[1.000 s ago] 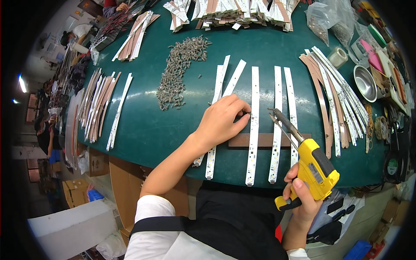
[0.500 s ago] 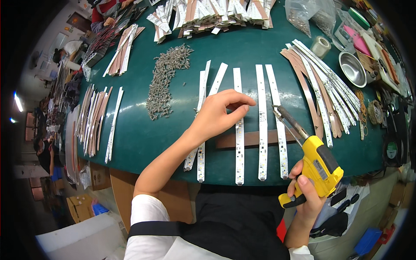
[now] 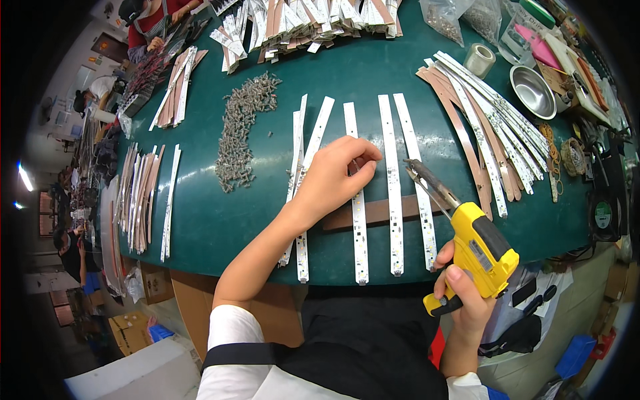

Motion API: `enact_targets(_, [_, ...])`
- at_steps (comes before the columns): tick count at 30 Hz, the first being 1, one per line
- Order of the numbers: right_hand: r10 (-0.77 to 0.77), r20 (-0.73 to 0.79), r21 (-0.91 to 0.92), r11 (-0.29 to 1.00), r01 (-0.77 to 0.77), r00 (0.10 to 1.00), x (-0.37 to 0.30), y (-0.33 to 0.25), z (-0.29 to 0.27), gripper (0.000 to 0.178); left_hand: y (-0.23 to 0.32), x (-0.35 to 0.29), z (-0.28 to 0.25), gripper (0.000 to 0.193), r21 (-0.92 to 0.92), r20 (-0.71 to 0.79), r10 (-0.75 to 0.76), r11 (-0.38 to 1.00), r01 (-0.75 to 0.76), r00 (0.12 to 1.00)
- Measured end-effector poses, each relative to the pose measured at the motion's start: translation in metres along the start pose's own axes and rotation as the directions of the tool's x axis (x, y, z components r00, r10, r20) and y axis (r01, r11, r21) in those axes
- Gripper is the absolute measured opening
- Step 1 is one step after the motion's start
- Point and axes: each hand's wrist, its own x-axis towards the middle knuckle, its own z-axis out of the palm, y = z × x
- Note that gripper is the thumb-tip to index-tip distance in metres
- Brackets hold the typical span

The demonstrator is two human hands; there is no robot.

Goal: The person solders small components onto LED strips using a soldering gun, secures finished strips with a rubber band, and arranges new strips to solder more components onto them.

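Note:
A yellow and black soldering gun [image 3: 485,248] with a metal nozzle is gripped in my right hand [image 3: 467,290], its tip pointing up and left. My left hand [image 3: 337,175] hovers over the middle LED strip [image 3: 360,250], thumb and forefinger closed near each other; anything between them is too small to make out. On either side lie more white LED strips: one pair to the left, partly under my left forearm, and a long strip [image 3: 392,200] and a slanted strip [image 3: 417,180] to the right. The gun's tip is over the slanted strip. A brown bar [image 3: 337,220] crosses beneath the strips.
Small metal parts [image 3: 237,133] form a heap on the green table [image 3: 193,220]. Stacked strips lie at the back [image 3: 327,23], left [image 3: 140,200] and right [image 3: 493,127]. A steel bowl [image 3: 533,92], a tape roll [image 3: 480,60] and plastic bags [image 3: 443,20] stand at right. Another person [image 3: 150,23] is far left.
The view has shifted slightly, so the table things appear a little farther left. My left hand stays over the strips, and my right hand still holds the soldering gun.

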Motion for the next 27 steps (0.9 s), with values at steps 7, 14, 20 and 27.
enact_targets(7, [-0.004,0.017,-0.007,1.000,0.004,1.000,0.003,0.004,0.001,0.047,-0.008,0.002,0.011,0.011,0.150,0.013,0.112,0.982,-0.112,0.994])
enact_targets(14, [0.028,0.005,-0.015,0.999,-0.028,1.000,0.004,0.005,0.004,0.045,-0.014,0.004,0.016,0.013,0.213,0.007,0.206,0.956,-0.203,0.979])
enact_targets(20, [0.038,0.036,-0.019,0.999,-0.037,0.999,0.006,0.005,0.003,0.046,-0.015,0.004,0.018,0.014,0.215,-0.001,0.231,0.950,-0.225,0.973])
enact_targets(27, [0.037,0.012,-0.023,0.999,-0.037,0.999,0.005,0.006,0.005,0.047,-0.016,0.004,0.019,0.014,0.224,-0.023,0.261,0.942,-0.250,0.965])
